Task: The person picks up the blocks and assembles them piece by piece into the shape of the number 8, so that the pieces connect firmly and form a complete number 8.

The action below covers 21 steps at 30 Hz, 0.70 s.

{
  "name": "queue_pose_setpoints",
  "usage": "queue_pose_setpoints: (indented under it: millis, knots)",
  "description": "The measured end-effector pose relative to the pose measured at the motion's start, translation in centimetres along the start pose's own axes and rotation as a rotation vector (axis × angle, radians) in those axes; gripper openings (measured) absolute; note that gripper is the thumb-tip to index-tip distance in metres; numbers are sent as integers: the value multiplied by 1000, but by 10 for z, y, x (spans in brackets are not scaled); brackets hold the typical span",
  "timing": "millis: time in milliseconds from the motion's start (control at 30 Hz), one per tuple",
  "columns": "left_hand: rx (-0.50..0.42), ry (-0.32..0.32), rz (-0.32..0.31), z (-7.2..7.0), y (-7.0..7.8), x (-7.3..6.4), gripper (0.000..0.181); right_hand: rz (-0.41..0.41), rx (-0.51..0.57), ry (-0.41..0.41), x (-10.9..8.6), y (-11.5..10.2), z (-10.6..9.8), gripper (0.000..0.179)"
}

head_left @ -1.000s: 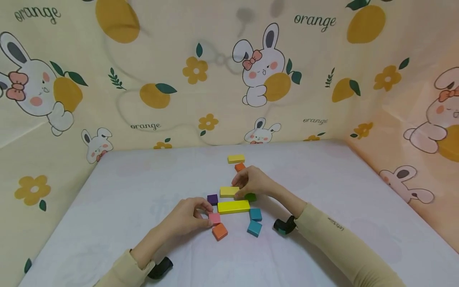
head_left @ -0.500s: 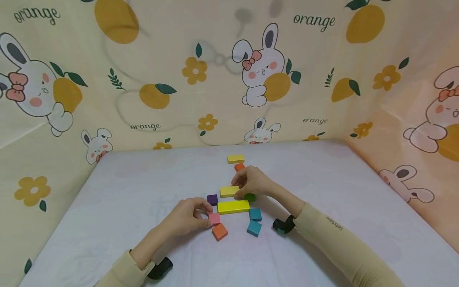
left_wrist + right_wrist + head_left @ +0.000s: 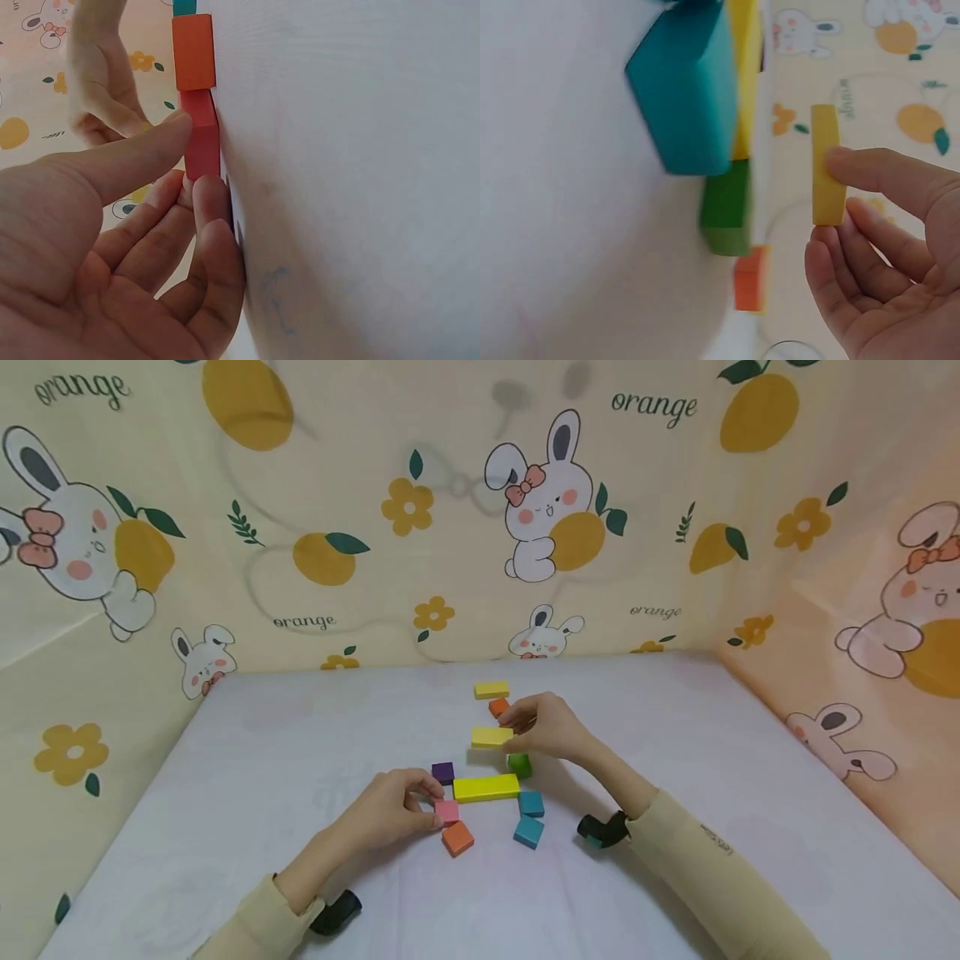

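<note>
Just below the centre of the head frame, the right hand (image 3: 551,727) pinches a yellow block (image 3: 491,738) above the table (image 3: 637,727); a slipping fingertip could drop it onto the green block (image 3: 519,766) lower right. Farther lower left, the left hand (image 3: 386,810) pinches the pink block (image 3: 446,812); a twitch might nudge the orange block (image 3: 458,839) just below.

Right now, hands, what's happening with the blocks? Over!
Left hand holds pink block. Right hand pinches yellow block, clear of table. No other block touching the yellow one.
</note>
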<state>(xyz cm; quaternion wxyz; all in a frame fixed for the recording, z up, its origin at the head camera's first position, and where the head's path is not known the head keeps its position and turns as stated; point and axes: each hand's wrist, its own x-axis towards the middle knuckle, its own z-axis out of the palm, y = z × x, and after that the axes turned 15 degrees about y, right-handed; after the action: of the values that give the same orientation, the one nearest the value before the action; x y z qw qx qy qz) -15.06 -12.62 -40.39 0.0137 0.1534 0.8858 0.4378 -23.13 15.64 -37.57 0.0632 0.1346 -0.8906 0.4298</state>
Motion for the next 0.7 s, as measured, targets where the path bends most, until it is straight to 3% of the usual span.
queue_pose_setpoints:
  millis: [200,433,700]
  knots:
    - [6,0,-15,1,-2,0,29,-26,94,-19,-28,-19,-14,31]
    - [17,8,-14,-1,-2,3,31,-66,154,-118,-63,-24,-9,32]
    - [1,0,-4,1,-3,2,29,-65,101,-180,-88,-19,-2,32]
